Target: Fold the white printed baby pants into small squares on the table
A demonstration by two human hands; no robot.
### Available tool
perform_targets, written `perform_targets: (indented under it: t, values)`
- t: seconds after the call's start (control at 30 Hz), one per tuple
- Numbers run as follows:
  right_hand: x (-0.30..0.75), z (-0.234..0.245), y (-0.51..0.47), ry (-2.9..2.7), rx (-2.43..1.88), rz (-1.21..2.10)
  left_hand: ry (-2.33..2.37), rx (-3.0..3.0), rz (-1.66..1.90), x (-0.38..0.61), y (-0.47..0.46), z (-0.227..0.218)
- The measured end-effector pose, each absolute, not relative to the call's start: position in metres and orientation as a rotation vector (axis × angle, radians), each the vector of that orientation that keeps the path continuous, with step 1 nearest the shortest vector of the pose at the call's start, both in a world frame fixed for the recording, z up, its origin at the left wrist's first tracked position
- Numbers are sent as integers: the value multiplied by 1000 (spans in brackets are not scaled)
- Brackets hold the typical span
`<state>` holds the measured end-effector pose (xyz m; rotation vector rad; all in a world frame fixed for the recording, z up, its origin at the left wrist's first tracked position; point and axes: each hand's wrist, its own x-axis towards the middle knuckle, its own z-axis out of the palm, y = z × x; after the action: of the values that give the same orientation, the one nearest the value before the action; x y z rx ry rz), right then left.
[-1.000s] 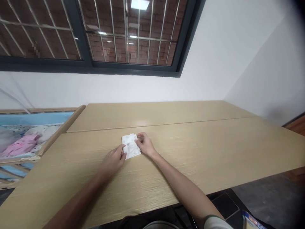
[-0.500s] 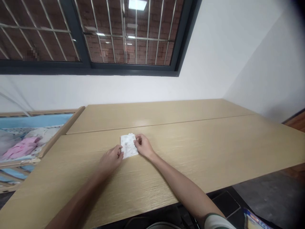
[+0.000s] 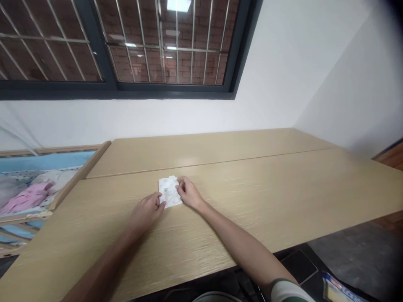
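Observation:
A small white folded sheet (image 3: 169, 193) lies on the wooden table (image 3: 267, 193). It carries a faint printed mark, and its top edge is crumpled; whether it is paper or cloth I cannot tell. My left hand (image 3: 150, 208) has its thumb and fingers closed on the sheet's lower left edge. On the opposite side, my right hand (image 3: 188, 193) pinches the right edge between thumb and fingertips. Both forearms rest low over the tabletop.
A wooden crib (image 3: 80, 178) with blue lining adjoins the table's left end; a pink cloth (image 3: 28, 197) lies in it. Behind the table is a white wall (image 3: 176, 117) with a barred window (image 3: 176, 86). Beyond the front edge at lower right sits a colourful packet (image 3: 340, 289).
My left thumb has shifted slightly right along the sheet's lower edge. Otherwise the hands and sheet stay in place; the view has moved a little.

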<state>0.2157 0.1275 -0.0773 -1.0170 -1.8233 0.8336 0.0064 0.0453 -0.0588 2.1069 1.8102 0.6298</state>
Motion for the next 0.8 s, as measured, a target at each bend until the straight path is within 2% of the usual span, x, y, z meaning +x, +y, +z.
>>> perform_targets:
  t: [0.4,0.8]
  values:
    - [217,-76,127,-1877,-1016,792,1719,2269,825,5,48,-72]
    - [216,-78,128,-1875,-1009,799,1517,2398,953,14,41,-64]
